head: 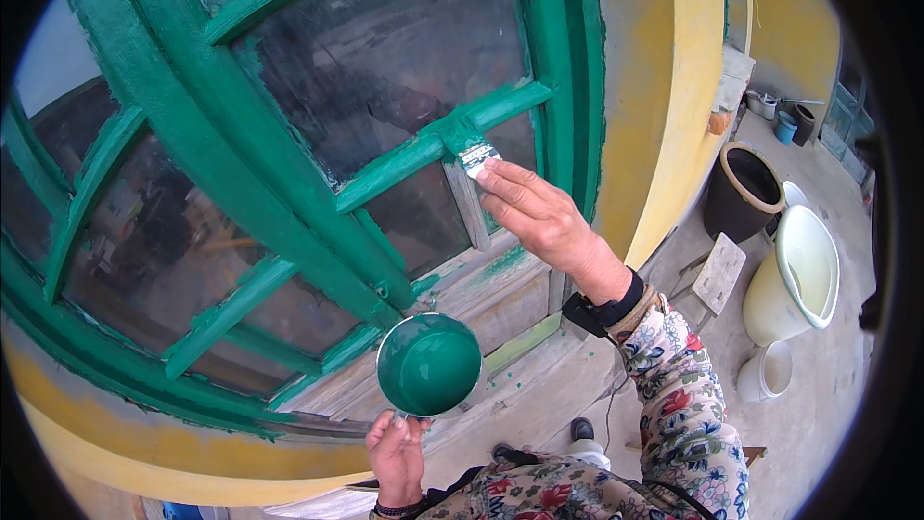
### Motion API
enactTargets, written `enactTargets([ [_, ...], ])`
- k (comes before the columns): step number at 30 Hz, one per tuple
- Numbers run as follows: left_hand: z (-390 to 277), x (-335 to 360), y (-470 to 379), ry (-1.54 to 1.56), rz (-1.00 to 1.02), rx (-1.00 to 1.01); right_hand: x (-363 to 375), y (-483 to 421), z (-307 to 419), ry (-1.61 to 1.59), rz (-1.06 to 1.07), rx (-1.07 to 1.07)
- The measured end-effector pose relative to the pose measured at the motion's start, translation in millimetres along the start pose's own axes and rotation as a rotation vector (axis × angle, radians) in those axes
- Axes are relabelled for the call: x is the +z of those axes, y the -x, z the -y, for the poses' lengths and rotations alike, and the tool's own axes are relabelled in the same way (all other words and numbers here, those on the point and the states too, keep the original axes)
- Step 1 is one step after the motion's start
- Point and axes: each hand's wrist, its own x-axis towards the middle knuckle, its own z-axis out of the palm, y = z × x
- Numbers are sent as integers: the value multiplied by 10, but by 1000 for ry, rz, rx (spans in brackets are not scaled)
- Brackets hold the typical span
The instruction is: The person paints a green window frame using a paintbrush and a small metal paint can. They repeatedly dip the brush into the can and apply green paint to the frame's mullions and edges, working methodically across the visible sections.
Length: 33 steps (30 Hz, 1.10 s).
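Observation:
My right hand (538, 220) grips a flat paintbrush (478, 157) by its pale handle. The brush's bristles, covered in green paint, touch the junction of a green crossbar (393, 175) and a short upright bar (466, 204) of a wooden glazed door. Below that junction the upright bar is bare grey wood. My left hand (397, 451) holds a round metal pot (429, 365) of green paint by its handle, in front of the lower door panel (509, 307), which is mostly bare wood with some green smears. The bars and frame around the glass (390, 58) are green.
A yellow wall (639, 87) borders the door frame at the right. On the concrete floor stand a dark jar (729, 206), a small wooden stool (722, 271), a large pale tub (776, 296) and a white bucket (754, 379). Green paint drops lie on the doorstep (534, 390).

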Motion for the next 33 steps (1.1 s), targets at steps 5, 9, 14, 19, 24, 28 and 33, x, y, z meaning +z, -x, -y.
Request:
enactTargets([
  [5, 2, -12, 9, -2, -23, 25, -318, 140, -543, 140, -271, 253],
  [9, 17, 0, -15, 2, -2, 37, -168, 56, -310, -43, -352, 520],
  [14, -28, 49, 16, 14, -4, 30, -56, -139, 72, -99, -139, 67],
  [19, -15, 89, 47, -6, 15, 57, -162, -240, -58, -227, -283, 594],
  [24, -5, 48, 45, -39, -32, 22, 181, -331, 470, -239, -185, 272],
  [28, 22, -11, 40, -39, -48, 30, 439, -523, 998, -325, -99, 7],
  [33, -20, -133, 67, -26, -59, 57, 209, -706, 896, -340, -22, 85],
])
